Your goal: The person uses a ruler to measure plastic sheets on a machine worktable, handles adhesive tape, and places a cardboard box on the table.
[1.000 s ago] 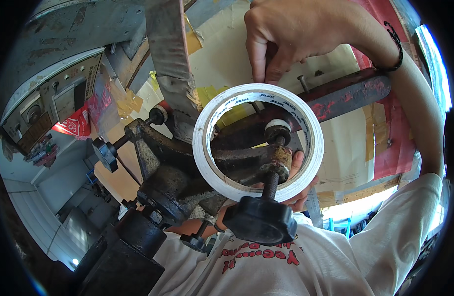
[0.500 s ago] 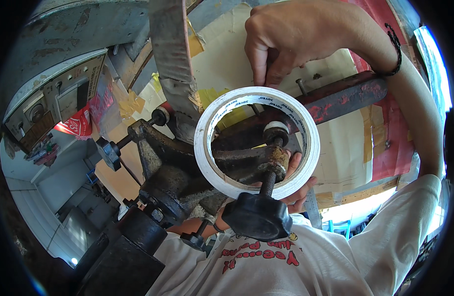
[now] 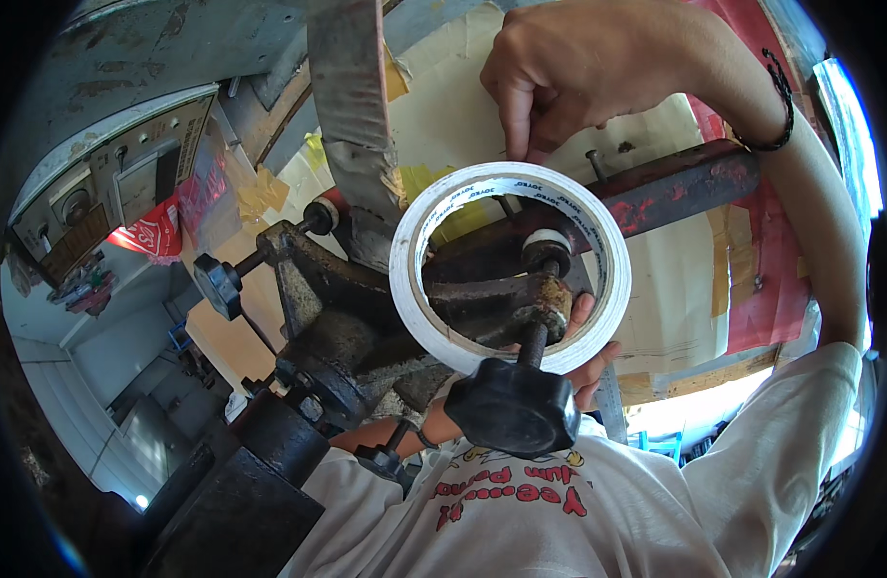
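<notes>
Workshop clutter behind: grey control panel [image 3: 97, 193] up-left, cardboard sheets taped on the wall, a red-painted bar [image 3: 675, 188] running right. Cast-iron machine arm [image 3: 366, 299] fills the centre, its rusty threaded spindle [image 3: 535, 332] ending in a black star knob [image 3: 513, 407]. White tape roll [image 3: 509, 268] is ringed around that spindle, hole facing the camera, its axis roughly along the spindle. Right hand [image 3: 569, 72] sits just above the roll, fingers [image 3: 521, 130] pinched on the top rim. Left hand [image 3: 583, 361] is mostly hidden behind the roll's lower edge, fingertips touching it; can't tell if it grips or just props. Knob lies below the right fingers, across the ring. Right hand has the firmer hold
</notes>
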A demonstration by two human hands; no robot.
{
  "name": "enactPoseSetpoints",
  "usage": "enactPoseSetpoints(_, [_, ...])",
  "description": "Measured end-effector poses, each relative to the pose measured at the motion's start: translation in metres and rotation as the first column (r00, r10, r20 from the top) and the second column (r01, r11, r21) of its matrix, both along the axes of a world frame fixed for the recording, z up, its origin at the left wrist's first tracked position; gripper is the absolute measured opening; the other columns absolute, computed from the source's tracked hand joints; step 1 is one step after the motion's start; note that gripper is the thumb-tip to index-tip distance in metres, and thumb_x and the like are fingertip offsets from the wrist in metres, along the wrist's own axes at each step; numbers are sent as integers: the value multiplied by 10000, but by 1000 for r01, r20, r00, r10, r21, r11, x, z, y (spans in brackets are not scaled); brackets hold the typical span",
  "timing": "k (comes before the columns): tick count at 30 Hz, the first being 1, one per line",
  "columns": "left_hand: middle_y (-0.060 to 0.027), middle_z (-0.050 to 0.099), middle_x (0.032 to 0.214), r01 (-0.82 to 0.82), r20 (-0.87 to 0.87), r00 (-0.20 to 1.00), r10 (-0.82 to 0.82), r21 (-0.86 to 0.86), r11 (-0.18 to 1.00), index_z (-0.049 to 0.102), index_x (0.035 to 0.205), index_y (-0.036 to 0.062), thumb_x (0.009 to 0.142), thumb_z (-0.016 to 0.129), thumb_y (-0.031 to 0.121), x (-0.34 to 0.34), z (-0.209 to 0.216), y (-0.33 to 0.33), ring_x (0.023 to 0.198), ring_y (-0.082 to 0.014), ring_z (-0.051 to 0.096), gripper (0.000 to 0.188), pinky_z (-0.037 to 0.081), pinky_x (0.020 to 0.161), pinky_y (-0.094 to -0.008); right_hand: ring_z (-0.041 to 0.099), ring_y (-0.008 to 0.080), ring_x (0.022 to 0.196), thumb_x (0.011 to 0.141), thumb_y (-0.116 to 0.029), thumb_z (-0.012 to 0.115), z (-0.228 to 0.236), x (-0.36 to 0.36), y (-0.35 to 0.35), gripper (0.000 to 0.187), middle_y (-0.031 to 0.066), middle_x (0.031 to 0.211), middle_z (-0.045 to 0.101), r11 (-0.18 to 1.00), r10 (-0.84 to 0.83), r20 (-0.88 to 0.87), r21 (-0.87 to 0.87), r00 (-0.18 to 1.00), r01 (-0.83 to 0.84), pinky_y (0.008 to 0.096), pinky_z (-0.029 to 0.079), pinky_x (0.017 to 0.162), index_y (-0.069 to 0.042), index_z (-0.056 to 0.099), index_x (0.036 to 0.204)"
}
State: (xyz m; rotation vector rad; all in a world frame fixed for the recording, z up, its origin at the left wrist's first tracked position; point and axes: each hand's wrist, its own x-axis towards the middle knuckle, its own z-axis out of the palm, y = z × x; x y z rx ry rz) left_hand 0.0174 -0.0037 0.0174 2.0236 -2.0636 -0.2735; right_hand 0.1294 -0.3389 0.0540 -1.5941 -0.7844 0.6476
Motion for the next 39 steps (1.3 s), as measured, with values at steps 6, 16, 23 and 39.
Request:
enactPoseSetpoints(6, [-254, 349, 1500, -14, 20, 1000, 13, 90, 996, 488, 1443, 289, 923, 491, 509, 3, 16, 2, 1390, -437, 342, 564, 307, 1125, -589, 578, 208, 682, 844, -102, 652, -16, 0, 15, 239, 139, 816, 714, 973, -114, 151, -183, 982, 141, 345, 459, 666, -2, 715, 1052])
enactPoseSetpoints(16, [-256, 334, 1497, -60, -35, 998, 61, 44, 997, 491, 1440, 280, 910, 530, 491, 6, 25, -6, 1397, -444, 317, 573, 312, 1118, -584, 644, 279, 742, 813, -95, 714, 11, -7, 19, 187, 120, 807, 682, 930, -191, 291, -251, 937, 268, 368, 498, 681, -88, 780, 988])
enactPoseSetpoints(23, [-256, 332, 1497, -96, -154, 983, 101, 45, 994, 537, 1398, 275, 896, 551, 502, -10, -11, 2, 1403, -434, 287, 551, 317, 1113, -541, 650, 242, 747, 890, -182, 699, -28, -16, 19, 208, 107, 832, 703, 940, -192, -67, -299, 979, 164, 358, 498, 669, -84, 754, 1064])
enactPoseSetpoints(39, [-273, 321, 1490, -109, -126, 985, 116, 67, 992, 483, 1434, 280, 891, 571, 494, -9, 5, 1, 1376, -449, 313, 591, 298, 1111, -566, 585, 338, 697, 1014, -562, 429, -8, -13, 20, 694, 178, 778, 635, 874, -196, 62, -441, 979, 203, 417, 495, 701, 65, 668, 833])
